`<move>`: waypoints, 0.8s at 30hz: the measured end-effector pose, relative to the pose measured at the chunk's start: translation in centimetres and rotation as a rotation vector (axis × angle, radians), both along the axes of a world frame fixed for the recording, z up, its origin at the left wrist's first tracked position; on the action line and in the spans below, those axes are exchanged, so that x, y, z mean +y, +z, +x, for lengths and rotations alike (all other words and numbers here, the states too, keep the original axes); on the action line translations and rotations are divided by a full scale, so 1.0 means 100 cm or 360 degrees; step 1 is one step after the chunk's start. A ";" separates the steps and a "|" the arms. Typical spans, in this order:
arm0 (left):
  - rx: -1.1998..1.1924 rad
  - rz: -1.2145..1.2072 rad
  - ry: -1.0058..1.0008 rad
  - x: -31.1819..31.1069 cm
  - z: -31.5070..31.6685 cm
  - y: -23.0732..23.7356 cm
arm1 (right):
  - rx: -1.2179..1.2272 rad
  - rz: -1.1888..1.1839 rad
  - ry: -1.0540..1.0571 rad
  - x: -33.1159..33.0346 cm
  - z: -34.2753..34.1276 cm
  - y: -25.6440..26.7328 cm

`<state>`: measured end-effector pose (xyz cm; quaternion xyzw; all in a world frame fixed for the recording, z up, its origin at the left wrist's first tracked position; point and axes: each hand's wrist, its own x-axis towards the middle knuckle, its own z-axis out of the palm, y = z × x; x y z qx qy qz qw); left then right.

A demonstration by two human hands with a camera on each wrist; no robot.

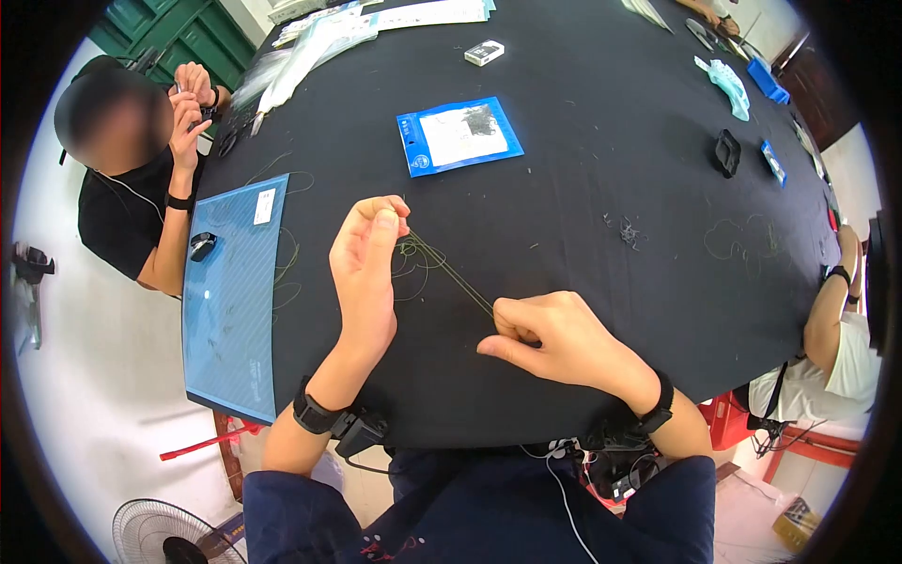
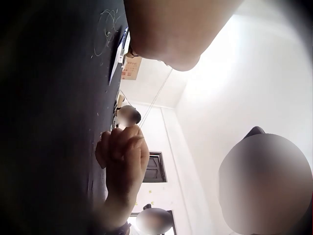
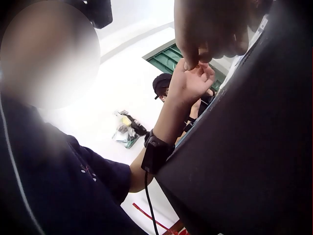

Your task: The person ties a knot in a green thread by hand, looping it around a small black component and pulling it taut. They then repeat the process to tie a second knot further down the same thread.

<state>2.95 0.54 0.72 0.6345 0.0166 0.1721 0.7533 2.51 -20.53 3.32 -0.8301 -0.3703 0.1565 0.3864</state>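
Note:
Several strands of thin olive-green string (image 1: 451, 270) run taut between my two hands above the black table. My left hand (image 1: 365, 268) pinches their upper end between thumb and fingertips, and loose loops hang just below it. Lower and to the right, my right hand (image 1: 564, 340) grips the other end in curled fingers, its thumb pointing left. The left wrist view shows the curled right hand (image 2: 126, 159) from the side, but the string hardly shows there. In the right wrist view the left hand (image 3: 193, 85) appears partly behind the right hand (image 3: 212, 29).
Beyond my hands lies a blue-edged packet (image 1: 460, 136), with a small box (image 1: 484, 53) behind it. A blue translucent folder (image 1: 230, 310) bears a black object (image 1: 203, 246) at left. Dark clippings (image 1: 629, 232) lie at right. People sit at both sides.

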 end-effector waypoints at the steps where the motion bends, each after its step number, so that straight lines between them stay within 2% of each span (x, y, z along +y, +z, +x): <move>1: 0.0002 -0.0012 -0.0024 0.000 0.000 -0.001 | -0.0063 0.0033 -0.0033 0.000 0.000 0.000; 3: 0.0007 -0.0033 -0.0072 0.000 0.000 -0.001 | -0.0189 0.0102 -0.0100 -0.001 0.001 -0.003; 9: 0.0003 0.0070 -0.0080 0.005 0.000 0.003 | -0.0180 0.0044 -0.0361 -0.003 0.006 -0.009; 12: -0.0183 -0.0159 -0.0528 0.012 0.001 0.006 | -0.0306 0.0073 -0.0550 -0.005 0.012 -0.018; 13: -0.0168 -0.0226 -0.0694 0.011 0.000 0.007 | -0.0284 -0.0061 -0.0571 -0.007 0.014 -0.015; 14: -0.0152 -0.0294 -0.0860 0.009 -0.002 0.009 | -0.0296 -0.0039 -0.0618 -0.009 0.017 -0.016; 16: -0.0170 -0.0131 -0.1187 0.002 -0.005 0.013 | -0.0321 0.0006 -0.0715 -0.013 0.023 -0.021; 20: 0.0094 0.0283 -0.1622 -0.011 -0.014 0.013 | -0.0425 0.0189 -0.0812 -0.017 0.031 -0.015; 24: 0.0390 0.0127 -0.1986 -0.021 -0.022 0.009 | -0.0438 0.0209 -0.0606 -0.018 0.031 -0.010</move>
